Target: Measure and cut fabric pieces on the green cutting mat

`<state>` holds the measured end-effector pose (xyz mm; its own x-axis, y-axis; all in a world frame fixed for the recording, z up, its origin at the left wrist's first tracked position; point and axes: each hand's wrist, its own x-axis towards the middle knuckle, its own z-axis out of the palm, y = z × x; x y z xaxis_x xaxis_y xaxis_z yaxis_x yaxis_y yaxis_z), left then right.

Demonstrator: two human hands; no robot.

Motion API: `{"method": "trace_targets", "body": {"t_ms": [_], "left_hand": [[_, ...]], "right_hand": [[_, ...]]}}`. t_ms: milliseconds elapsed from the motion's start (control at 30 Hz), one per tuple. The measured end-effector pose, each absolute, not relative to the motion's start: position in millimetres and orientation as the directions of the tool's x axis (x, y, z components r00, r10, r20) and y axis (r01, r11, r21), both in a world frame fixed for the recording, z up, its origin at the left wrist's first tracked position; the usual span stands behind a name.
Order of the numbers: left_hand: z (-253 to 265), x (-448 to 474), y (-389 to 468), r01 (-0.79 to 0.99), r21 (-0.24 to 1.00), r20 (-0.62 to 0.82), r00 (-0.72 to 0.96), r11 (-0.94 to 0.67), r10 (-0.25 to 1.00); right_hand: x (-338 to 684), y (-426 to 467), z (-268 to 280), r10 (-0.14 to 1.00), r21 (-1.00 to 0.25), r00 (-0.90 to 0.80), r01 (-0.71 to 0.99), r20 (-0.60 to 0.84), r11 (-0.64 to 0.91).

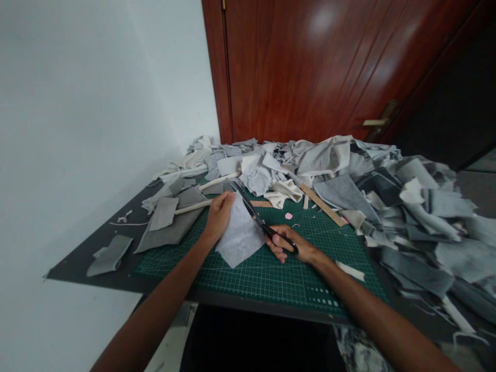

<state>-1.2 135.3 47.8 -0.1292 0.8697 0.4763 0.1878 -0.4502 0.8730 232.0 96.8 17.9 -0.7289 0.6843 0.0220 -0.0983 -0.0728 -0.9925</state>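
Observation:
A light grey piece of fabric (241, 235) hangs from my left hand (220, 214), which pinches it near its upper left corner. My right hand (284, 243) grips a pair of black-handled scissors (267, 227) by the finger loops. The scissor blades point up and to the left, along the fabric's upper right edge, with their tips close to my left fingers. Whether the blades have fabric between them I cannot tell. Both hands are above a green cutting mat (279, 279) with a printed grid.
Heaps of grey and cream fabric scraps (325, 157) line the back and right of the dark table (155, 281). A wooden ruler (322, 205) lies slanted on the mat, near a small pink piece (289, 216). Grey fabric pieces (165, 227) lie at left. Behind stands a brown door (310, 67).

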Motion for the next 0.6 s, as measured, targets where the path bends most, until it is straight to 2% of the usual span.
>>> {"method": "trace_targets", "body": {"t_ms": [600], "left_hand": [[47.4, -1.3, 134.8, 0.191, 0.861, 0.499, -0.138, -0.472, 0.855]], "right_hand": [[227.3, 98.0, 8.6, 0.714, -0.987, -0.699, -0.084, -0.038, -0.135]]}}
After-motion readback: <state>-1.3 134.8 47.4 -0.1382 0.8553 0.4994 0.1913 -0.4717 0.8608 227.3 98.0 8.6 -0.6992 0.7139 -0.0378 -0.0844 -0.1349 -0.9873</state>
